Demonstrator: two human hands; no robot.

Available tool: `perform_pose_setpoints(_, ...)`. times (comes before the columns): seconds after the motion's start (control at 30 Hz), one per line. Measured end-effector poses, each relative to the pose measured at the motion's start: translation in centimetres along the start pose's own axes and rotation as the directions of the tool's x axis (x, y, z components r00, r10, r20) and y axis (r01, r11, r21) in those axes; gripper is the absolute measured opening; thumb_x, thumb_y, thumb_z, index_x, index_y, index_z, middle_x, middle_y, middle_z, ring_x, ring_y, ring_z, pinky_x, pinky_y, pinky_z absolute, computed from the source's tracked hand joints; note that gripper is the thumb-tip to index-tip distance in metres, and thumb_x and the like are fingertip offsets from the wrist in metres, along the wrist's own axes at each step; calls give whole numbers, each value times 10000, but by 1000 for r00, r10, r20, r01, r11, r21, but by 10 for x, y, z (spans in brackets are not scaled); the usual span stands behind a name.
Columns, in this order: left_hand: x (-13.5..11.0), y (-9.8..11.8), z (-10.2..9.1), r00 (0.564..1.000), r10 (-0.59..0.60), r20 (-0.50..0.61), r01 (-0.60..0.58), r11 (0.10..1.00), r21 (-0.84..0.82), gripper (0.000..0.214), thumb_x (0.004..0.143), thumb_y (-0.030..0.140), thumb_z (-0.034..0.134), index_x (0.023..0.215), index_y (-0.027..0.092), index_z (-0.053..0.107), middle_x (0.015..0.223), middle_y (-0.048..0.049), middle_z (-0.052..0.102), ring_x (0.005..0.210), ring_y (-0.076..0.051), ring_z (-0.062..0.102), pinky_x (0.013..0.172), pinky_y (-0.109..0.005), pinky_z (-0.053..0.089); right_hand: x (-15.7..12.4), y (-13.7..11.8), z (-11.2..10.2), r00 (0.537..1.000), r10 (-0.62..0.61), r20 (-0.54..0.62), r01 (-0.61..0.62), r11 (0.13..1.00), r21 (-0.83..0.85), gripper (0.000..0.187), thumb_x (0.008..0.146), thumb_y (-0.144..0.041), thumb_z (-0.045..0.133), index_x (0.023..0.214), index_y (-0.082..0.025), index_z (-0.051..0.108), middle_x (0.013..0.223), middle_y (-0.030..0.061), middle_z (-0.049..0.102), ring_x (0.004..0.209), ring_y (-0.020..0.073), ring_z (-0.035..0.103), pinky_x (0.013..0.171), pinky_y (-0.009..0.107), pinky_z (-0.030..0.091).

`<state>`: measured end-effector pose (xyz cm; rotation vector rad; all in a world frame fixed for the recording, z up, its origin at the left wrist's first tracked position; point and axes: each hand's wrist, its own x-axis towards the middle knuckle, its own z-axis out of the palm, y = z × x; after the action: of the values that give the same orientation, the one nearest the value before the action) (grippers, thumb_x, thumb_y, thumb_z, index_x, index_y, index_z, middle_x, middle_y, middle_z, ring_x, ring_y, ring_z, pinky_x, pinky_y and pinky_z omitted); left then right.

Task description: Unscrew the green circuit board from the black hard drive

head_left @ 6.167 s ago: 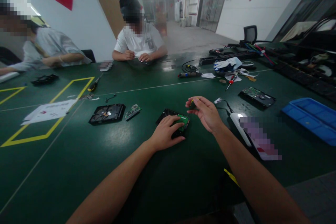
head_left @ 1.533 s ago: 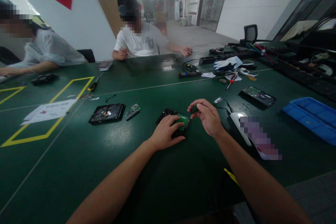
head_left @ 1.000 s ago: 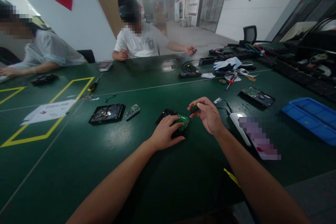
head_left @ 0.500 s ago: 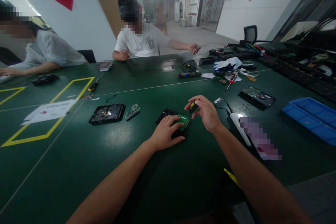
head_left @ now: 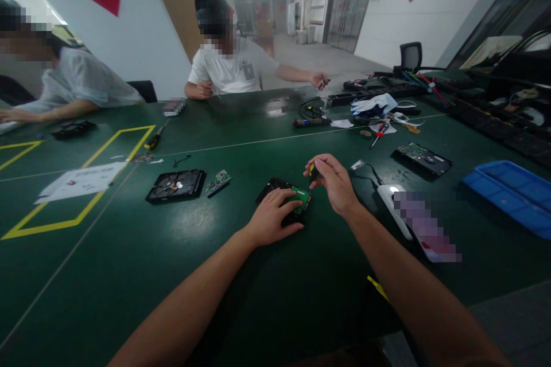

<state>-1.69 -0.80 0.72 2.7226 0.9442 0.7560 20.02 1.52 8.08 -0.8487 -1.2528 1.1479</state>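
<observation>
Right hand: thumb and fingers pinched around the handle of a yellow-and-black screwdriver, above the right end of the hard drive
Screwdriver axis: steep, close to upright, handle on top, lower end directed down toward the drive; whether its tip touches, I cannot tell
Left hand: fingers spread and laid across the top of the drive, unclenched, thumb extended at its near side
Hard drive: on the worktop, partly covered by the left hand; long axis slanting from far left to near right
Drive's right end: green circuit board uppermost, its gold contacts facing right, toward the right hand
Just left: a loose circuit board, long axis from near left to far right
Farther left: an open drive, long axis mostly left to right, its right end slightly farther away
To the right: a white device with a cable, slanting from far left to near right; beyond it, another drive with a similar slant, and a blue tray
Beyond the hands: a red-handled screwdriver, shaft toward near left, beside a crumpled glove
Across the worktop: a person in a white T-shirt, forearm stretched sideways; another person sits at far left
</observation>
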Motion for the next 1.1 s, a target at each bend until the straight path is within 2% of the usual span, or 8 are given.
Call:
perform_pose_setpoints(0.2, 0, -1, 0, 1000, 2, 3, -2, 1000, 12, 579, 926, 571, 675, 1402, 255, 582, 1468, -132, 542, 1383, -333, 509, 1181, -568, 407, 3, -2, -3, 999, 23, 34, -22, 999, -25, 225, 955, -447, 646, 1004, -237, 708, 916, 40, 720, 875, 185, 688, 584, 250, 512)
perform_pose_setpoints(0.37, -1, -1, 1, 1000, -5, -4, 5, 1000, 1, 579, 912, 575, 692, 1396, 272, 591, 1458, -125, 552, 1377, -339, 516, 1171, -579, 417, 4, 0, -7, 999, 38, 0, -38, 999, 3, 198, 967, -426, 611, 1005, -235, 648, 946, 55, 766, 874, 197, 713, 596, 269, 498)
perform_pose_setpoints(0.6, 0, 0, 0, 1000, -1, -10, 1, 1000, -6, 575, 907, 542, 711, 1405, 282, 586, 1459, -124, 554, 1378, -344, 517, 1172, -588, 413, 3, -8, -5, 997, 76, 13, -76, 997, 1, 163, 914, -402, 693, 965, -247, 680, 943, 30, 702, 906, 200, 668, 577, 263, 529)
perform_pose_setpoints(0.77, -1, 0, 0, 1000, 4, -2, -4, 1000, 7, 572, 923, 554, 687, 1401, 259, 583, 1471, -134, 542, 1387, -338, 509, 1178, -578, 409, 1, -16, -2, 992, 118, 45, -120, 991, 64, 154, 916, -395, 683, 976, -255, 708, 934, 29, 688, 947, 214, 656, 704, 342, 593)
perform_pose_setpoints(0.97, -1, 0, 0, 1000, 6, -12, -6, 1000, 4, 569, 921, 551, 692, 1395, 255, 585, 1464, -135, 542, 1382, -337, 511, 1173, -576, 417, 2, -15, -4, 995, 89, 47, -86, 995, -59, 260, 980, -397, 556, 1007, -226, 751, 1002, 78, 736, 963, 218, 666, 650, 307, 493)
perform_pose_setpoints(1.1, 0, 1, -1, 1000, 10, -16, -10, 1000, -2, 569, 918, 546, 697, 1396, 259, 585, 1463, -132, 544, 1382, -337, 512, 1173, -583, 419, 1, -14, -2, 997, 79, 10, -78, 993, -90, 264, 978, -455, 588, 995, -226, 718, 977, 67, 737, 937, 207, 666, 651, 304, 474)
